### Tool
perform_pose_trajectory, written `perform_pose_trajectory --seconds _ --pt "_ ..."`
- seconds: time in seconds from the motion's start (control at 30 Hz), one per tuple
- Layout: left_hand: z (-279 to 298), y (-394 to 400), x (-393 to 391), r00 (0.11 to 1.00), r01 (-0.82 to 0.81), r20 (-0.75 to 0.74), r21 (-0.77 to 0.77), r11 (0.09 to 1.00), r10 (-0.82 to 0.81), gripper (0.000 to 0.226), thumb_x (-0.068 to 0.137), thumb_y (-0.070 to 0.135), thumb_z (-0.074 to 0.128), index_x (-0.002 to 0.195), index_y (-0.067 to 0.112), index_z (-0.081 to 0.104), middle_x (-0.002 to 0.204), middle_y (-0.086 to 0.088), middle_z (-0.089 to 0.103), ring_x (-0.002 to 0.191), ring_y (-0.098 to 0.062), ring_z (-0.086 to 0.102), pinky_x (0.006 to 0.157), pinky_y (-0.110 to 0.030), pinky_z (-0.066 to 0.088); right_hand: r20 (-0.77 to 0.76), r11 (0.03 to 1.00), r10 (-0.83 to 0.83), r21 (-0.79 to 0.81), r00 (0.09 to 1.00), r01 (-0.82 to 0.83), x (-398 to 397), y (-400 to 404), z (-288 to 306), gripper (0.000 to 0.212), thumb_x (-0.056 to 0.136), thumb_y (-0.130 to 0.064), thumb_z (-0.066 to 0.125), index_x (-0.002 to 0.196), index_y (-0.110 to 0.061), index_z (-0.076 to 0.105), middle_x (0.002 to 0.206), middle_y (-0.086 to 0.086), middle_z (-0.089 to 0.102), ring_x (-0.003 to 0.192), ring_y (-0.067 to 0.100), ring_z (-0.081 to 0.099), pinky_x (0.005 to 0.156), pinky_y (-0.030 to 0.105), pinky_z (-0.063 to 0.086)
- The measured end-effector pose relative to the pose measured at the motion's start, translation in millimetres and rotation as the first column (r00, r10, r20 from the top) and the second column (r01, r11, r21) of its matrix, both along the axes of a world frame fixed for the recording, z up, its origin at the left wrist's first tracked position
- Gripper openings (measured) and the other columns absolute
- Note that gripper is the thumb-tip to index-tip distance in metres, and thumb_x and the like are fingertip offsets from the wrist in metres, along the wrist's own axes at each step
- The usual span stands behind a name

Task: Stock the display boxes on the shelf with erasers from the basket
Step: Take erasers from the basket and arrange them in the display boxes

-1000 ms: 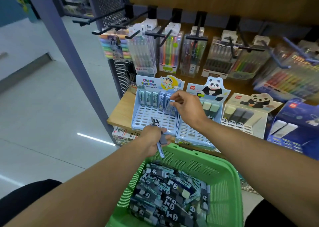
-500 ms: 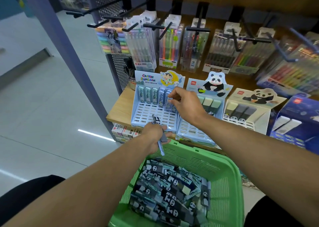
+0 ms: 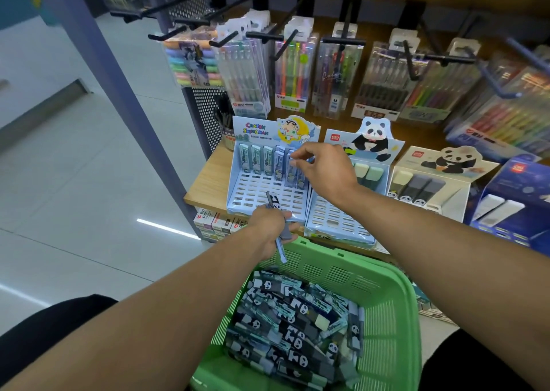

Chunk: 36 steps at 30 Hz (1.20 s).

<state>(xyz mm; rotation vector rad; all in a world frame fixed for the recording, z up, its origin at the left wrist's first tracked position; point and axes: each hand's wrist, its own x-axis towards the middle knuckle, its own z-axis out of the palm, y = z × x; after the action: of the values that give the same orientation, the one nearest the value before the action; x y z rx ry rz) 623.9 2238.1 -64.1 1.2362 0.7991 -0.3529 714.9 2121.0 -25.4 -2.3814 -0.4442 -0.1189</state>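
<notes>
Shelf-side, the right hand pinches an eraser into the blue box's far row, while the left hand, fingers clamped on spare erasers, hangs above the basket; a clumsy push may topple the row.

Slotted green plastic basket; wood-grain shelf; glossy floor.
</notes>
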Motion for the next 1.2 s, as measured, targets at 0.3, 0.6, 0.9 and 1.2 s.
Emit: perform_pose_trajectory --seconds 0.3,0.6,0.9,1.2 --pt "-1 -2 1 1.0 -0.006 0.03 0.004 1.0 0.006 0.039 0.105 0.0 0.037 0.143 0.009 0.036 0.102 -0.001 0.057 0.084 -0.022 0.068 0.084 -0.048 0.059 0.034 0.987 0.007 -0.164 0.999 -0.001 4 1 6 0.009 0.096 -0.033 0.068 0.1 -0.03 0.074 0.099 -0.011 0.073 0.094 0.016 0.065 0.072 0.03 0.049" --pt "1 -3 1 0.999 0.002 0.037 0.011 1.0 -0.003 0.025 0.104 -0.001 0.038 0.125 0.012 0.044 0.119 -0.006 0.055 0.088 -0.024 0.068 0.086 -0.047 0.059 0.088 0.921 0.114 -0.382 0.99 -0.073 5 -2 4 0.029 0.105 -0.026 0.052 0.129 -0.031 0.068 0.107 -0.002 0.055 0.099 0.026 0.06 0.07 0.03 0.035" --pt "5 1 0 0.993 -0.001 0.12 -0.165 0.986 0.021 0.031 0.104 0.005 0.042 0.136 0.006 0.043 0.13 -0.017 0.061 0.104 -0.036 0.068 0.083 -0.046 0.058 0.013 0.923 0.157 -0.359 0.988 -0.142 -3 -5 14 0.025 0.101 -0.032 0.059 0.123 -0.026 0.069 0.105 0.0 0.063 0.098 0.024 0.063 0.074 0.032 0.044" --pt "26 -9 11 0.972 -0.095 0.171 -0.34 0.936 0.16 0.027 0.105 0.008 0.039 0.128 0.004 0.054 0.126 -0.014 0.066 0.095 -0.023 0.071 0.076 -0.042 0.06 -0.747 0.99 0.142 0.115 0.649 -0.085 -52 -29 27 0.016 0.095 -0.022 0.07 0.094 -0.011 0.057 0.092 0.014 0.07 0.065 0.023 0.067 0.058 0.033 0.06"
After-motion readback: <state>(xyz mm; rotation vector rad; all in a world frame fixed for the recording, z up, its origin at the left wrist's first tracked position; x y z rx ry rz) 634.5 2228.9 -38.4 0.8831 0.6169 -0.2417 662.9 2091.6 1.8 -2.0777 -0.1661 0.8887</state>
